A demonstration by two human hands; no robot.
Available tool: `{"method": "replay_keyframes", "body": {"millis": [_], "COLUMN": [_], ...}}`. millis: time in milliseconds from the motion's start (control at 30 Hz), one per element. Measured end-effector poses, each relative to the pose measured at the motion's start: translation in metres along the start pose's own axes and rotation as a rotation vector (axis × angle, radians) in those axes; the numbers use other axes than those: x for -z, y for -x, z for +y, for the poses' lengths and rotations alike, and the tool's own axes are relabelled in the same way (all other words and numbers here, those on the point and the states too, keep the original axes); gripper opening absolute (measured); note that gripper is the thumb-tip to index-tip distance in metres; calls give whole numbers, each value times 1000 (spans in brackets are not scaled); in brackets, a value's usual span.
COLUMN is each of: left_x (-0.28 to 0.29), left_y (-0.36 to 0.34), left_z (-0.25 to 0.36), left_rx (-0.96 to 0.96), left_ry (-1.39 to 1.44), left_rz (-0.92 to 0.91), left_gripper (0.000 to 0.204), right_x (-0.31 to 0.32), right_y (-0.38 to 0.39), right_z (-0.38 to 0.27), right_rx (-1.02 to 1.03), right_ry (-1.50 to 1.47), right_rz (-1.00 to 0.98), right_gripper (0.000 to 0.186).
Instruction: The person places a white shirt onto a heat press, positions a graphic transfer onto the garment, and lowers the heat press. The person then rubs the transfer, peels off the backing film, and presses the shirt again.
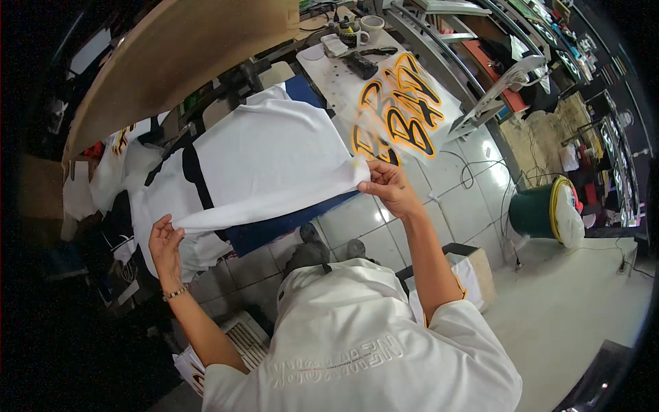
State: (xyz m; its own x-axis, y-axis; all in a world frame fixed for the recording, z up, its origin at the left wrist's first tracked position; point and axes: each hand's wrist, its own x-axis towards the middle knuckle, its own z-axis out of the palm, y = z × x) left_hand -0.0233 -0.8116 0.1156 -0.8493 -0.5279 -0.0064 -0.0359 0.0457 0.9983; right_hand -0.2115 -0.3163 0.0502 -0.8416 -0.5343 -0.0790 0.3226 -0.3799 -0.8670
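Observation:
A white T-shirt [268, 154] lies spread over a blue press pad [274, 226]. My left hand [165, 244] grips the shirt's lower left corner. The lower right corner is pinched by my right hand [386, 187], which also holds a clear transfer sheet [398, 113] with large black and orange letters. That sheet stands up and away to the right of the shirt.
A white work table [336, 75] behind carries a mug [371, 26], a dark tool and small items. More white garments [113, 172] hang at the left. A green bin [542, 209] stands on the tiled floor at right, and a box [473, 264] sits near my right elbow.

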Motion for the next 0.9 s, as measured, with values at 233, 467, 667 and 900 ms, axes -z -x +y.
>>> {"method": "replay_keyframes", "body": {"millis": [233,467,667,900], "left_x": [19,31,13,-38], "left_y": [28,97,132,124], "left_z": [-14,-63,-106,-89], "left_rx": [22,391,484,454], "left_ry": [124,-62,-184,-663], "left_rz": [-32,-320,-310,-324], "left_gripper": [45,28,28,14], "right_x": [25,60,54,36], "right_y": [31,79,90,84], "right_z": [17,64,102,116], "right_rx": [63,-177,-261,-162], "right_ry": [80,202,-117,-11], "right_rz": [-48,1,227,413], "right_gripper": [18,19,19,20]}}
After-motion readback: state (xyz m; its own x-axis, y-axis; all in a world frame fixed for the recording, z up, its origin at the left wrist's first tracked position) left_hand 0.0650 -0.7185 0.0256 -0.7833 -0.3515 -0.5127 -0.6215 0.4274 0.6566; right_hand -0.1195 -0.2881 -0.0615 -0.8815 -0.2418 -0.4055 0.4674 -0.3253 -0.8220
